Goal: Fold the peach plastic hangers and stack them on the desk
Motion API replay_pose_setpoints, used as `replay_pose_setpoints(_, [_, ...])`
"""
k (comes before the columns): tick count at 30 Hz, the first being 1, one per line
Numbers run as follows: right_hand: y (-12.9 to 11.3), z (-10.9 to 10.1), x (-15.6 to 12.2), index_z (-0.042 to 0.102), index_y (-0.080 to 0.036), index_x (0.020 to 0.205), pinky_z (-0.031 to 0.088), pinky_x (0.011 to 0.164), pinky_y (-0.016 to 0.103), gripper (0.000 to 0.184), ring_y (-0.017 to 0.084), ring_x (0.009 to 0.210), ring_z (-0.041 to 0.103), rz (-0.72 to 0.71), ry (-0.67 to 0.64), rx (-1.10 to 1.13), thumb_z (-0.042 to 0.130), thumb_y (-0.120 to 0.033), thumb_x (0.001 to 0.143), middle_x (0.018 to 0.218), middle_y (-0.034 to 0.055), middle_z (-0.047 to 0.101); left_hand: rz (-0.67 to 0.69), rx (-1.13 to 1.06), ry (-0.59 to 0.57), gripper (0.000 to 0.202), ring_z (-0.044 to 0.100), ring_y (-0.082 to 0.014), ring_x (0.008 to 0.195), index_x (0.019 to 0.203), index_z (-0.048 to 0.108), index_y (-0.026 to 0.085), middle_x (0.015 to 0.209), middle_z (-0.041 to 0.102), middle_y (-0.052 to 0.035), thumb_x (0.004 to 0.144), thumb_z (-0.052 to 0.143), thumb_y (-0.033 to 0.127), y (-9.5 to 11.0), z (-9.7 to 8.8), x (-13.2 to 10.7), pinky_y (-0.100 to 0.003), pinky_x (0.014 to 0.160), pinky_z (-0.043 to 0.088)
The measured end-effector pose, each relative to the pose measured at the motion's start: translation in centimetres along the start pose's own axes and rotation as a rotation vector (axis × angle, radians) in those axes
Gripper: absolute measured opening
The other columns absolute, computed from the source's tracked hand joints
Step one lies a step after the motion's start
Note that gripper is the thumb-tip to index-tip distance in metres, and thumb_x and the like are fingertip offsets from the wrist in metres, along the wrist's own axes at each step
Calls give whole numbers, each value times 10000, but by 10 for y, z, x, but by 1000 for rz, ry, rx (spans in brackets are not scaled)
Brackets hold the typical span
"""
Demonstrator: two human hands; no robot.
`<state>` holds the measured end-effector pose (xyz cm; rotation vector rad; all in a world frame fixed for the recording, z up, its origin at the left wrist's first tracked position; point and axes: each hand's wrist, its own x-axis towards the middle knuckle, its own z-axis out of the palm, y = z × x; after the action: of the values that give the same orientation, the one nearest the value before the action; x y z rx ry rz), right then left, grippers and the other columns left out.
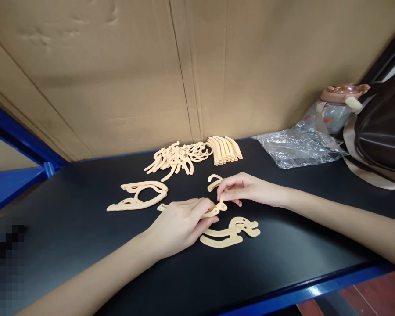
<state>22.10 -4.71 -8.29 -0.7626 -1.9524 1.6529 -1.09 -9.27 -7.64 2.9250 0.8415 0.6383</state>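
My left hand (187, 224) is closed around a beige plastic hanger arm (212, 213), whose ends stick out on both sides. At its right end, my right hand (240, 186) pinches a small beige piece (221, 206) standing on the arm; the fingers partly hide it. Just behind my right fingers lies a curved beige hook (213, 185). In front of my hands are loose curved arms (222, 242) and a hook-shaped piece (245, 224), partly overlapping. To the left, a folding hanger (153, 202) lies joined in a looped shape.
Behind my hands, a loose pile of beige hooks and parts (171, 158) sits beside a neat row of arms (224, 151). Clear plastic bags (292, 147), a bottle (339, 114) and a dark bag (385, 123) are at the right. Cardboard (118, 79) backs the black table (283, 245).
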Motion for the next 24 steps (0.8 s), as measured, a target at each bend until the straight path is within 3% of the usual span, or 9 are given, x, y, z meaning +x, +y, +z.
replay_pose_setpoints(11, [1,-1,0,709,-167,922,457,583,232,251,110,704,543,22,20,-48,655,-402,851,889,29,658,95,147,41,308,513,-143,621,871,592,141,697,583,-16,1015,355,275,-1,0,6,-245,542,401])
replay_pose_setpoints(24, [0,3,-2,682,-172,915,484,652,265,270,129,734,575,-6,26,-85,632,-433,865,869,23,652,146,220,48,285,534,-159,666,912,605,136,772,665,-36,1015,362,243,-2,2,4,-286,580,417])
